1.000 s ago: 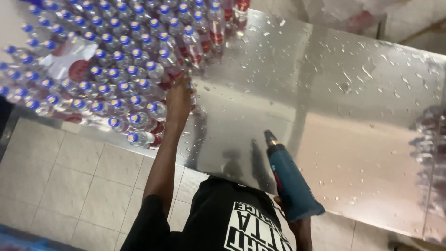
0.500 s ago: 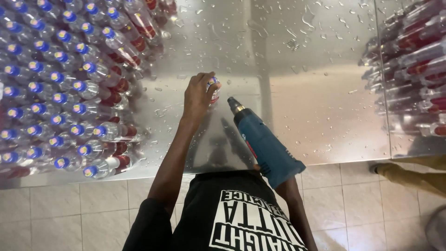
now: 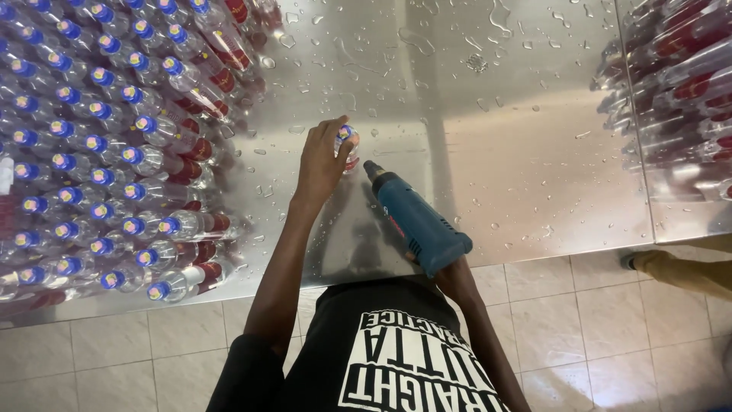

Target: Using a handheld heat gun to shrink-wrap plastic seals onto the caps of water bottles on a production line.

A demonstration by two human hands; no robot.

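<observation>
Blue heat gun [image 3: 415, 223] beside held bottle [image 3: 347, 145], capped bottles [image 3: 114, 152] crowding left.

Red-labelled, blue-capped bottles [image 3: 114, 152] massed left, more red-labelled bottles [image 3: 679, 84] far right

Blue heat gun [image 3: 418, 223], blue-capped, seemingly red-labelled bottles [image 3: 114, 152], silver table [image 3: 518, 152].

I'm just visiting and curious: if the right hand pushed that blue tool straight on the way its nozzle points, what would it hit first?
The right hand aims the blue heat gun up-left. Its nozzle would probably first meet the bottle that the left hand holds on the wet metal table, though depth is hard to judge.
</observation>
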